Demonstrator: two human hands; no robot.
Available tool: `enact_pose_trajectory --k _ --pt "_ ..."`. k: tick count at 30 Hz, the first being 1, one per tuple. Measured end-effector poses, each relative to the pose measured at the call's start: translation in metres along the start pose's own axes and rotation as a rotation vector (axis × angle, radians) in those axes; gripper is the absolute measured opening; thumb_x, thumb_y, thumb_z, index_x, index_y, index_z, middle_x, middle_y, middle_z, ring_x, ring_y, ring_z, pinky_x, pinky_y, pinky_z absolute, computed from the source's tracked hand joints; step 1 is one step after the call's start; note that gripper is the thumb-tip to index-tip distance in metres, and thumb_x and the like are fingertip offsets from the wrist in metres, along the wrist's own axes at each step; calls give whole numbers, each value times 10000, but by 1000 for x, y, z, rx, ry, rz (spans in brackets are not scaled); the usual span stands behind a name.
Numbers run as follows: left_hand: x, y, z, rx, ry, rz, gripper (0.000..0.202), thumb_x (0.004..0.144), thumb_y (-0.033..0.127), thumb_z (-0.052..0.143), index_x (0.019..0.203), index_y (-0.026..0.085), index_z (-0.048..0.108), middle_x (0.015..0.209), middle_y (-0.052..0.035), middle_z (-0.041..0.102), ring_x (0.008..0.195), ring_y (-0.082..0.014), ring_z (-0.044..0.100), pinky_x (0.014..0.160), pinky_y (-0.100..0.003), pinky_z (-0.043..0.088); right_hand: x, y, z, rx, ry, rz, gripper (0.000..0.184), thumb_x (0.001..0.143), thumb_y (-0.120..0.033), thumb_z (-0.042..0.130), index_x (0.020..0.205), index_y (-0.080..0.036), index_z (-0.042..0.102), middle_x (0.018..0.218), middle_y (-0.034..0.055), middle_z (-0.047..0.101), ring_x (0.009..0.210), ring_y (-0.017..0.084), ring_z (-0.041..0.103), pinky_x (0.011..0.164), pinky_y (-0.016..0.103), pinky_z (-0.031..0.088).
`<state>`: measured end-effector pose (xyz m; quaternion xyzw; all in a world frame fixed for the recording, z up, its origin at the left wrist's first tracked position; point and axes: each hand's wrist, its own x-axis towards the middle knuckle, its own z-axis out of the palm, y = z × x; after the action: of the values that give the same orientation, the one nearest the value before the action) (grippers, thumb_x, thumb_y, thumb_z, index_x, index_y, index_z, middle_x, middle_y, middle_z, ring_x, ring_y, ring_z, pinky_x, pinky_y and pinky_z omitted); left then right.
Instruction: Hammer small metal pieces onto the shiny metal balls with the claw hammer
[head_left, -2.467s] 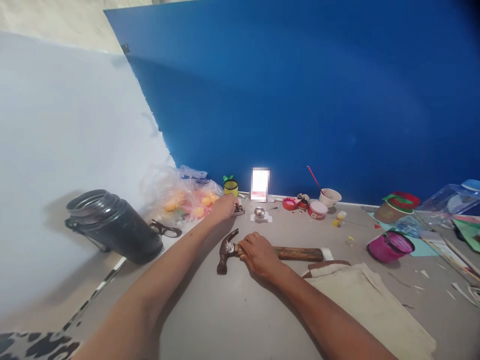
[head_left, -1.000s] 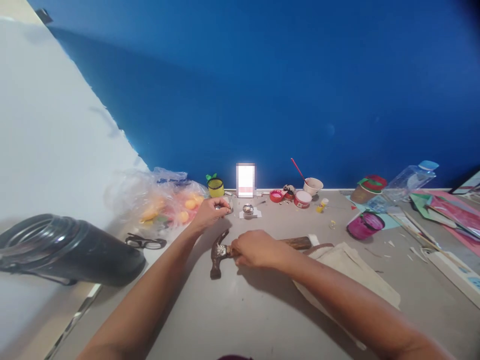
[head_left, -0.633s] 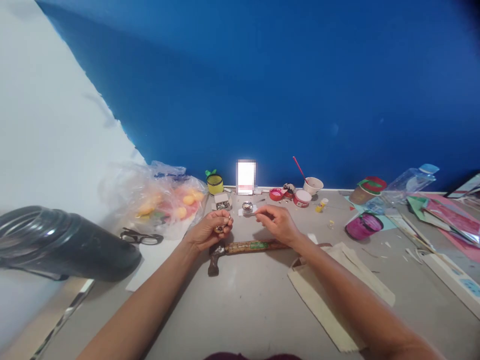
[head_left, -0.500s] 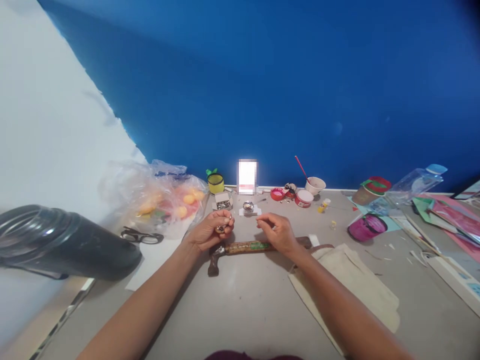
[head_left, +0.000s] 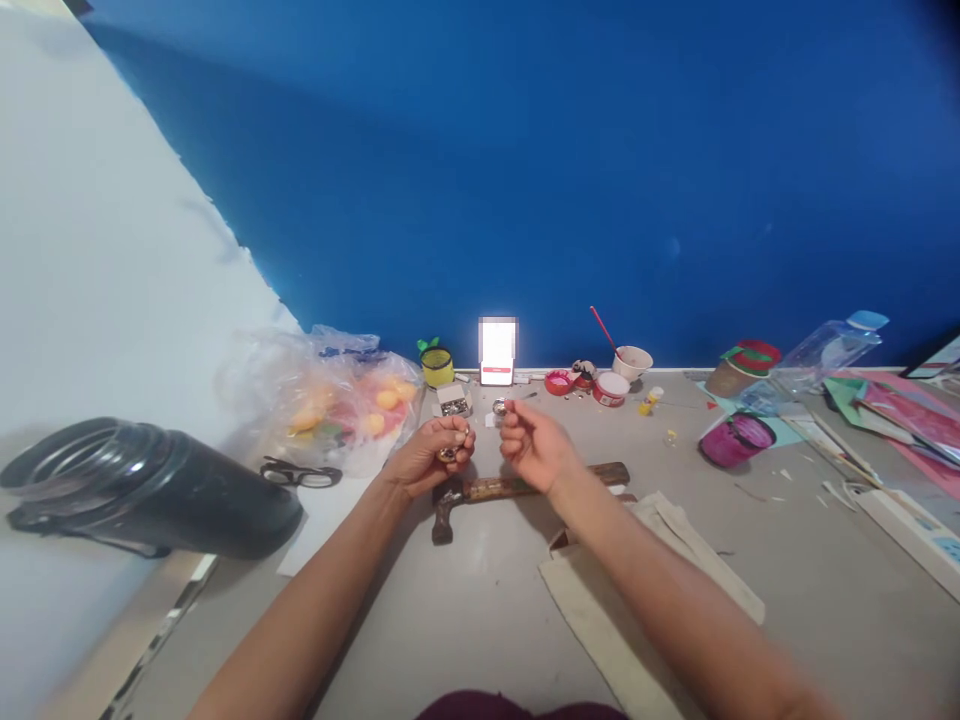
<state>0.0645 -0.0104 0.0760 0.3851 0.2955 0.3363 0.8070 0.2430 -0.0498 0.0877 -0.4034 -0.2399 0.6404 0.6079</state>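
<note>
My left hand (head_left: 429,458) is closed, its fingers curled around small shiny gold-coloured metal pieces (head_left: 448,455). Thumb and fingers of my right hand (head_left: 541,446) are pinched together; whatever is between them is too small to make out. Below both hands lies a hammer (head_left: 499,488), its dark head to the left and wooden handle to the right. Just beyond my right fingertips is a round shiny metal item (head_left: 499,406), partly covered by them. Behind my left hand stands a small open box (head_left: 454,403) of metal bits. Beige cloth (head_left: 600,600) lies under my right forearm.
At left are a large dark bottle (head_left: 157,490), eyeglasses (head_left: 301,473) and a plastic bag (head_left: 337,400). A lit phone (head_left: 498,352) stands against the blue wall. Rightward are a red tub (head_left: 610,389), a white cup (head_left: 631,365) and a magenta container (head_left: 737,440).
My right hand has risen and moved inward toward the round metal item. The cloth has shifted left under my forearm. My left hand keeps its hold, and the view has shifted slightly.
</note>
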Motion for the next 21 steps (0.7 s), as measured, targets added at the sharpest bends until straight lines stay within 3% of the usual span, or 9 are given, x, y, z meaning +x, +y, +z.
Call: enact_pose_trajectory --k 2,4,7,10,13,17,19,21 --pt "-1 2 4 33 29 19 284 616 195 866 757 140 626 662 5 620 494 -53 480 456 -170 298 4 -11 1 -65 -66 -9 361 676 -457 842 836 -196 652 622 -41 566 501 75 411 466 203 361" --pt "-2 3 8 90 80 45 268 610 216 849 737 139 626 657 -3 630 499 -57 481 459 -175 281 4 -10 3 -324 -116 -105 305 728 -447 795 860 -194 687 692 -2 640 572 113 506 498 225 401" --pt "-7 -1 14 226 201 90 221 622 242 810 694 150 622 580 12 602 487 -63 458 469 -185 265 -2 11 0 -669 -93 -396 215 762 -386 748 868 -200 732 812 29 717 738 169 615 640 271 488" --pt "-13 -11 20 362 355 106 172 635 231 783 697 169 634 518 41 558 471 -68 427 477 -194 272 -7 32 -8 -730 -90 -472 194 805 -378 699 839 -197 760 847 46 747 794 193 650 737 304 512" --pt "-17 -21 25 350 412 97 168 656 250 790 716 164 659 563 28 575 493 -76 436 487 -203 317 -9 38 -16 -662 -59 -410 167 774 -362 717 777 -200 756 782 35 733 741 186 639 683 294 503" --pt "-20 -24 24 -36 271 80 262 713 343 755 856 130 704 800 -70 676 636 -134 570 568 -257 458 -4 30 -25 -421 -7 -220 209 688 -377 790 770 -195 730 658 -11 666 512 108 493 501 254 425" --pt "-21 -24 20 -170 216 63 343 662 266 747 973 128 701 862 -93 693 735 -171 629 642 -281 510 -1 27 -28 -300 -5 -136 271 642 -385 843 791 -192 726 686 -3 683 503 90 472 478 238 410" --pt "-23 -25 17 -164 208 62 457 609 168 744 1060 144 676 910 -89 704 805 -180 657 710 -281 533 1 26 -29 -205 -26 -64 327 602 -385 892 803 -191 724 719 11 703 527 87 489 478 224 414"
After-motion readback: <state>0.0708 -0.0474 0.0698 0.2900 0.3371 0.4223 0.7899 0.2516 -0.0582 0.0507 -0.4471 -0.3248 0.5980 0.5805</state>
